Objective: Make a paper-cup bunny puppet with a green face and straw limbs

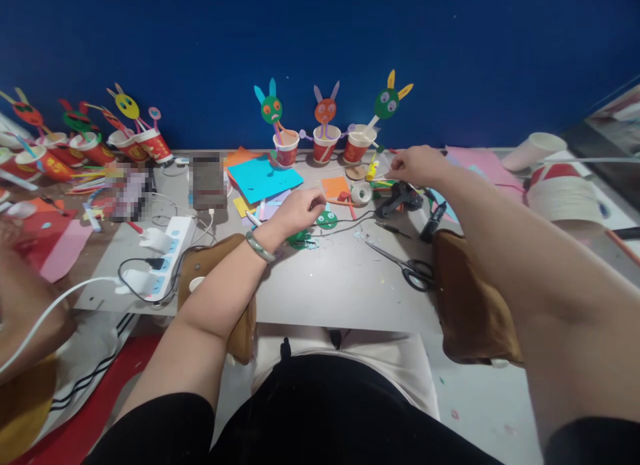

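My left hand [303,213] hovers at the table's middle with its fingers curled and thumb near them; whether anything is inside is hidden. Just below its fingertips lies a green paper circle with eyes [327,219], and another green paper piece [300,238] is under the wrist. My right hand [419,165] reaches to the back of the table, fingertips pressed together on something too small to make out. Close to it are a small yellow bottle [371,170], a black glue gun [400,198] and a red paper cup [359,145] holding a green rabbit-eared paper figure [387,103].
Black-handled scissors [410,270], a black marker [433,221] and a tape roll [361,195] lie on the table. A power strip [173,258] with cables stands left, beside a phone [209,183]. Stacked paper cups [565,198] lie right. Another person's arm [30,298] shows at left.
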Demonstrator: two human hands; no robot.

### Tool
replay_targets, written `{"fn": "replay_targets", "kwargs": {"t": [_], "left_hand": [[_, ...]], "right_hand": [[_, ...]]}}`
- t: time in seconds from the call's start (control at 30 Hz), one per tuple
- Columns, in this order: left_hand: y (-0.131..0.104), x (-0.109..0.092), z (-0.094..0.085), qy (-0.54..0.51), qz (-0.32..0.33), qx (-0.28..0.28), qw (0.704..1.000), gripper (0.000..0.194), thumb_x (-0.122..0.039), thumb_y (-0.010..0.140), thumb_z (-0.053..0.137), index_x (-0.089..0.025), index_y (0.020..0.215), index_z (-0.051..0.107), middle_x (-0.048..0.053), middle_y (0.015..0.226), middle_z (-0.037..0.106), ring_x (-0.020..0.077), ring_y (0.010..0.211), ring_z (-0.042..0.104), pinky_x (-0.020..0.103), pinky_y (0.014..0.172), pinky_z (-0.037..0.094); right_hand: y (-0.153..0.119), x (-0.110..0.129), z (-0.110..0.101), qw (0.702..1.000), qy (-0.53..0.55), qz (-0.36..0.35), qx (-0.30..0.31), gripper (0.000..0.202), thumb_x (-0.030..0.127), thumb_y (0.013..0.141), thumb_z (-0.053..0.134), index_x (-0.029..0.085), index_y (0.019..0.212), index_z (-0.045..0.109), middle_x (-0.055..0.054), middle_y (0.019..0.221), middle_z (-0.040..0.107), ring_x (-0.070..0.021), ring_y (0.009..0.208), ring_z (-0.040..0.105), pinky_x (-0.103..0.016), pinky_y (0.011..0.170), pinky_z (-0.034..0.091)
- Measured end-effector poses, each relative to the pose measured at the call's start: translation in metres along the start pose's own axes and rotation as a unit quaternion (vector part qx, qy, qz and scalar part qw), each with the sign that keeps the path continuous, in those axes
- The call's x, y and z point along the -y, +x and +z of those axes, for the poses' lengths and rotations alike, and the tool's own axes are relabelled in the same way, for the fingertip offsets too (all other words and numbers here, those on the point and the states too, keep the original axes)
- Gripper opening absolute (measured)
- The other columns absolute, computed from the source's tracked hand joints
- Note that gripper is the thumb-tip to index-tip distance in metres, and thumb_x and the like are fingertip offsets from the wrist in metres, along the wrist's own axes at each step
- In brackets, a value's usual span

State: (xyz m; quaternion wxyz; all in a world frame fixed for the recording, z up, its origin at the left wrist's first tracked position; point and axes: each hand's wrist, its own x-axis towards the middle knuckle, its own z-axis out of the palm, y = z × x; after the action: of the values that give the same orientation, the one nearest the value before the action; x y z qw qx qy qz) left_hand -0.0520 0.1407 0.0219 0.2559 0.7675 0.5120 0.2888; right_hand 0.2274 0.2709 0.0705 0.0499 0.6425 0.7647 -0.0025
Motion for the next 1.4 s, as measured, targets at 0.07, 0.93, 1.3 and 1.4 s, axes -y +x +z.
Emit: {"fn": "replay_targets", "kwargs": {"t": [0.07,0.93,1.3,1.4], "left_hand": [[0.000,-0.001,0.000,-0.002,-0.004,0.001,1.000,0.012,-0.011,0.092,0.064,-0.021,0.089,0.070,0.005,0.093,0.080,0.0201,0.086,0.070,0.033,0.080,0.048],[-0.001,0.006,0.008,0.000,-0.018,0.003,1.000,0.015,-0.011,0.090,0.063,-0.021,0.087,0.073,0.005,0.089,0.080,0.0182,0.076,0.067,0.032,0.074,0.047],[-0.005,-0.005,-0.006,-0.005,0.012,0.275,0.961,0.019,-0.032,0.082,0.085,-0.018,0.083,0.072,-0.003,0.072,0.063,0.0136,0.069,0.057,0.029,0.069,0.039],[-0.006,-0.006,-0.005,0.001,0.010,0.300,0.954,0.021,-0.034,0.084,0.084,-0.017,0.084,0.072,-0.003,0.075,0.063,0.0133,0.070,0.056,0.028,0.068,0.038]], "right_hand": [[-0.005,0.008,0.008,0.999,-0.026,-0.023,0.014,0.019,0.020,0.095,0.084,0.013,0.081,0.074,-0.018,0.099,0.080,-0.0198,0.089,0.064,-0.036,0.078,0.034],[0.008,-0.046,0.035,0.996,-0.077,-0.024,0.025,0.011,0.018,0.098,0.073,0.015,0.103,0.081,-0.021,0.108,0.081,-0.0207,0.085,0.060,-0.036,0.076,0.034],[0.036,-0.047,0.056,0.995,-0.054,-0.081,0.020,0.018,0.012,0.091,0.064,0.012,0.099,0.080,-0.023,0.123,0.078,-0.0306,0.107,0.071,-0.036,0.088,0.047],[0.036,-0.056,0.054,0.995,-0.043,-0.084,0.021,0.016,0.017,0.089,0.065,0.015,0.096,0.079,-0.018,0.118,0.080,-0.0309,0.106,0.071,-0.035,0.085,0.048]]}}
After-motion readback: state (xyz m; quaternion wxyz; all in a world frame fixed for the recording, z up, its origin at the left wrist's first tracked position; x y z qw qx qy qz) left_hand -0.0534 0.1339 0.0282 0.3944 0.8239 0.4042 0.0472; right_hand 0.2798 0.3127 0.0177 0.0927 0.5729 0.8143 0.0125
